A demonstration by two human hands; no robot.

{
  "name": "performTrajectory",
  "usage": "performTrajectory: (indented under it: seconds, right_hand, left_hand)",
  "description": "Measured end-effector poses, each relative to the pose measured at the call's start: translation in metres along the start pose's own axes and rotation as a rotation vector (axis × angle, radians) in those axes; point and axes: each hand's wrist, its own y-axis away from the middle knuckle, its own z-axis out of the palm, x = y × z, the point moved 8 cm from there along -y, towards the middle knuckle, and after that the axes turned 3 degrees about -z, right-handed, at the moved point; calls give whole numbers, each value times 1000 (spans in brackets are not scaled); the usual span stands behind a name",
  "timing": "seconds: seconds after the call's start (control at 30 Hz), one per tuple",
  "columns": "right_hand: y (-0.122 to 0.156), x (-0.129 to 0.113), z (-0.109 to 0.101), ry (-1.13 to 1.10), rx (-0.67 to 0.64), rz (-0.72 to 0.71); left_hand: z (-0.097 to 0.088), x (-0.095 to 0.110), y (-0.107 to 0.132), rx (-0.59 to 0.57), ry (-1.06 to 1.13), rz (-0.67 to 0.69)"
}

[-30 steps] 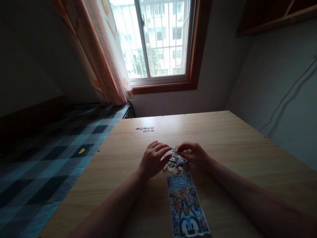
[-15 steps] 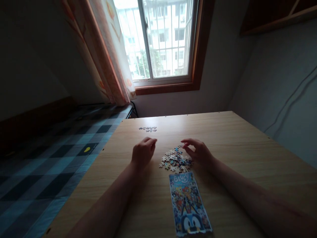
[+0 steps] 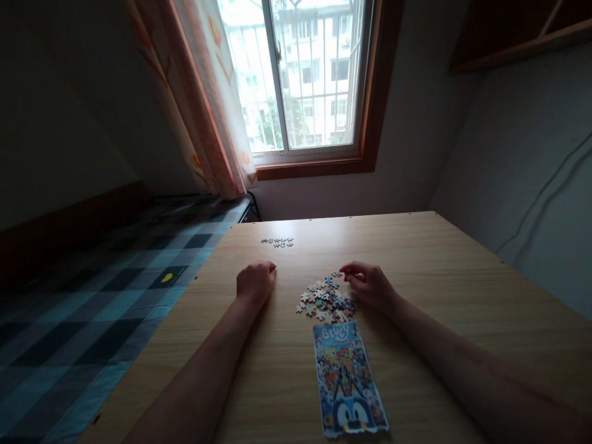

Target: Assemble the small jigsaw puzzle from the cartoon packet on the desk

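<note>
The heap of loose puzzle pieces [image 3: 327, 302] sits on the counter [image 3: 416, 246] between your hands, nearer your right. From your right grip [image 3: 369, 283] it spreads toward eight o'clock; from your left grip [image 3: 256, 282], set well apart from it, between three and four. Your right fingers are bent, thumb and forefinger close together beside the heap's far edge; you cannot tell whether they pinch a piece. Your left fingers are curled in; anything inside is hidden. The rows of pieces [image 3: 280, 242] lie at one o'clock from your left grip. Below the heap, the flat printed packet [image 3: 349, 376] runs lengthwise from about half past eleven to half past five, lower edge ragged, contents hidden.
</note>
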Motion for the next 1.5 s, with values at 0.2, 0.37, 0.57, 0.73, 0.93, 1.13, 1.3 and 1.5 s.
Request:
performTrajectory:
  seconds: [0.2,0.37,0.57,0.73,0.93,1.13,1.3,1.5]
  right_hand:
    - [-2,-4,0,32,-23,17]
    - [-1,-1,1,21,-33,31]
    - [-2,-1,1,34,-40,34]
    - [-2,-2,3,36,-56,26]
    - [-2,-3,4,46,-67,19]
    - [-2,-3,3,59,-70,26]
    - [-2,-3,4,61,-82,40]
    - [-1,-4,4,80,-85,47]
  left_hand:
    - [2,-6,-3,-22,21,-35]
    - [6,-8,-5,-31,29,-21]
    - [14,-11,-5,31,-40,-16]
    - [31,-17,-9,-10,-61,-87]
    - [41,-25,-27,-44,-64,-155]
    - [44,-28,-51,-55,-82,-144]
    - [46,-28,-57,-57,-63,-148]
    - [48,-28,-55,-49,-57,-145]
